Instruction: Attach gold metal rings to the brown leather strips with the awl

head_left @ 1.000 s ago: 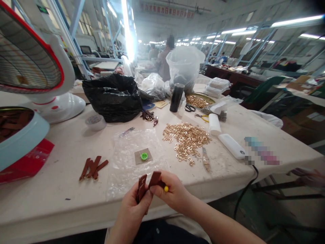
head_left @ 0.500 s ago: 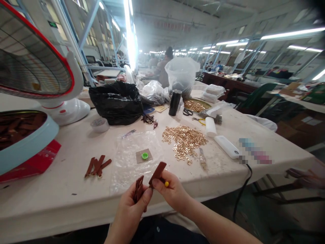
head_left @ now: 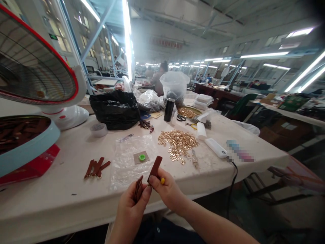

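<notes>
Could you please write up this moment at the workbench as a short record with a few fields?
Left hand: holds a stack of brown strips.
Right hand: fingers pinch a single brown strip, lifted upright, with a small yellow item.
Table: loose strips, clear plastic bag, pile of gold rings, black bag.
Left edge: fan, blue tin.

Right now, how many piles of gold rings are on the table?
2. One loose pile of gold rings lies mid-table; another fills a round tray farther back. The bags may hide more.
</notes>
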